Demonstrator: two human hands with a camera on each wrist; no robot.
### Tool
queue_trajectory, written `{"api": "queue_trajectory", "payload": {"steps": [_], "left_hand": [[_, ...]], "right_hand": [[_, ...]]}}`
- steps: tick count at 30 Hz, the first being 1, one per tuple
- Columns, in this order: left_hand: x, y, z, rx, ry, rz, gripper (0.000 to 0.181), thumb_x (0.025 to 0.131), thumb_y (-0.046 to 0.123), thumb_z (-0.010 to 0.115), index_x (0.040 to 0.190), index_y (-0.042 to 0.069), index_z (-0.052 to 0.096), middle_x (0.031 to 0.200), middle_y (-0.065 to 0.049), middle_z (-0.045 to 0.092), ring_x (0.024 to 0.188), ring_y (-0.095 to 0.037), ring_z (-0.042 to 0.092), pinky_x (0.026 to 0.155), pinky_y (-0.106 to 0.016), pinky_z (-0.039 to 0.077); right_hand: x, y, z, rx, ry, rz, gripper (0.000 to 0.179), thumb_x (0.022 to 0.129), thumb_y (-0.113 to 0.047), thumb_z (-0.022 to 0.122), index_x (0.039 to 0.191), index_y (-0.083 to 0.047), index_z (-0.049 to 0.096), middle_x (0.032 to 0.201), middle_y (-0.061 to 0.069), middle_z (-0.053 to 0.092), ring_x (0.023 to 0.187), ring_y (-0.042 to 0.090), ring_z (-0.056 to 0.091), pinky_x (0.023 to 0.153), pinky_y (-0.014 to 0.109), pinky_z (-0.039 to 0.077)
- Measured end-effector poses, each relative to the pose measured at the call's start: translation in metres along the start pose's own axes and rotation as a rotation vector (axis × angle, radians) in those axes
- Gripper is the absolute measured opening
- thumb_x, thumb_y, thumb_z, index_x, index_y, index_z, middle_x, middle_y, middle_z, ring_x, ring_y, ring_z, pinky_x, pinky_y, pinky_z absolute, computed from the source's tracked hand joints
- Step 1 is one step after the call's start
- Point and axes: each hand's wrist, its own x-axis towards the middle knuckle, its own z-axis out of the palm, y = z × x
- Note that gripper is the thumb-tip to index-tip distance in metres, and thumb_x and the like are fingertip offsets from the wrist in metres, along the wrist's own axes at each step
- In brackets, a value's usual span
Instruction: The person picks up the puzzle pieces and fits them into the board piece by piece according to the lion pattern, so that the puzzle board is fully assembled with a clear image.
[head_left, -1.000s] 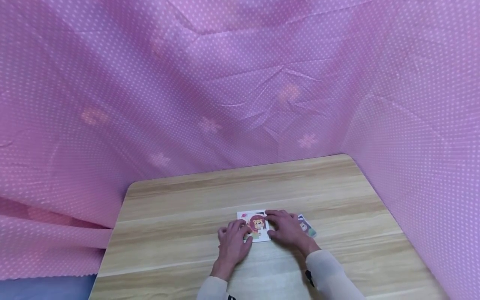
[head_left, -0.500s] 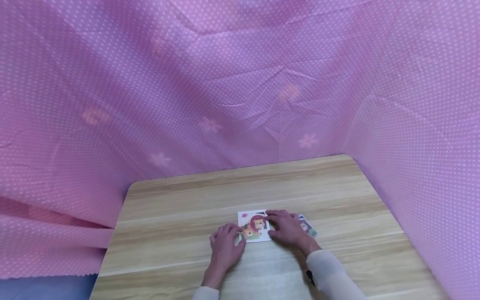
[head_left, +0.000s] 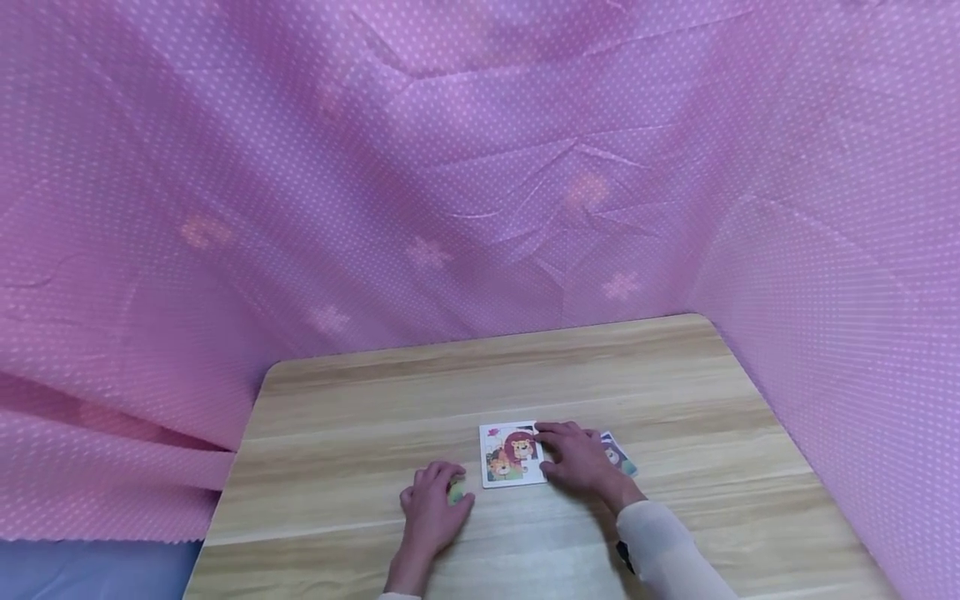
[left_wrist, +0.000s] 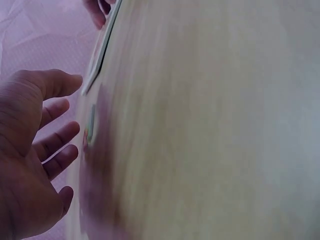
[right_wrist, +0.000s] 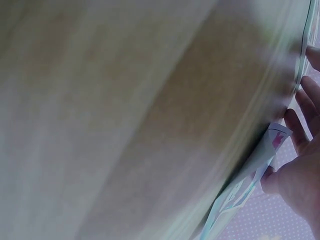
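Observation:
A jigsaw puzzle (head_left: 512, 454) in a white frame, with a lion picture, lies flat on the table. White gaps show in its lower right part. My right hand (head_left: 577, 458) touches the frame's right side with extended fingers and thumb. To the left, my left hand (head_left: 433, 510) is spread around a small green puzzle piece (head_left: 456, 490), partly covered by the fingers. In the left wrist view the piece (left_wrist: 90, 124) lies on the table, with the left hand's fingers (left_wrist: 62, 137) relaxed and seemingly apart from it.
Partly under the right hand, to the right of the puzzle, lies a picture card (head_left: 618, 457); its thickness or number is unclear. The wooden table (head_left: 360, 408) is bordered by a pink dotted cloth (head_left: 480, 208) at the back and sides.
My left hand has moved off the puzzle, leftward and toward me, to the green piece beside it. The right hand stays at the frame's right side. The head view has shifted slightly.

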Motion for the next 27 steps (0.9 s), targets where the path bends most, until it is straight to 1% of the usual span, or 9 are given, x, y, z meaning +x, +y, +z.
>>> {"api": "queue_trajectory", "payload": {"steps": [6, 12, 19, 24, 27], "left_hand": [[0.003, -0.015, -0.003, 0.042, -0.008, -0.008, 0.041, 0.069, 0.036, 0.080, 0.107, 0.027, 0.066, 0.117, 0.002, 0.060, 0.109, -0.022, 0.049, 0.090, -0.052, 0.029], [0.009, -0.023, -0.007, 0.066, -0.014, 0.017, 0.045, 0.071, 0.039, 0.079, 0.112, 0.025, 0.066, 0.120, 0.001, 0.059, 0.110, -0.022, 0.048, 0.087, -0.050, 0.029], [0.010, -0.029, -0.007, 0.087, -0.011, 0.008, 0.051, 0.072, 0.043, 0.078, 0.117, 0.022, 0.066, 0.120, 0.001, 0.055, 0.109, -0.021, 0.046, 0.085, -0.048, 0.028], [0.011, -0.031, -0.006, 0.107, -0.017, -0.005, 0.048, 0.072, 0.045, 0.078, 0.112, 0.023, 0.067, 0.122, -0.001, 0.054, 0.110, -0.023, 0.046, 0.086, -0.049, 0.027], [0.011, -0.031, -0.006, 0.095, -0.023, -0.021, 0.045, 0.071, 0.045, 0.079, 0.109, 0.024, 0.068, 0.122, -0.002, 0.054, 0.111, -0.023, 0.046, 0.089, -0.051, 0.028]], "right_hand": [[0.005, 0.001, 0.002, 0.001, 0.008, 0.012, 0.054, 0.082, -0.042, 0.070, 0.133, -0.031, 0.056, 0.149, -0.009, 0.045, 0.136, 0.021, 0.041, 0.104, 0.057, 0.031], [0.010, 0.001, 0.004, 0.002, 0.026, 0.018, 0.054, 0.082, -0.043, 0.071, 0.133, -0.032, 0.057, 0.150, -0.009, 0.045, 0.136, 0.020, 0.042, 0.104, 0.056, 0.032], [0.010, 0.000, 0.004, 0.010, 0.040, 0.001, 0.054, 0.082, -0.042, 0.071, 0.132, -0.030, 0.057, 0.149, -0.008, 0.046, 0.135, 0.022, 0.043, 0.103, 0.057, 0.033], [0.010, -0.001, 0.003, -0.001, 0.051, 0.000, 0.053, 0.082, -0.042, 0.071, 0.132, -0.030, 0.058, 0.148, -0.007, 0.046, 0.135, 0.022, 0.043, 0.102, 0.058, 0.033], [0.010, -0.001, 0.003, 0.000, 0.053, -0.001, 0.053, 0.081, -0.042, 0.071, 0.131, -0.029, 0.058, 0.148, -0.007, 0.047, 0.134, 0.022, 0.043, 0.101, 0.058, 0.034]]}}
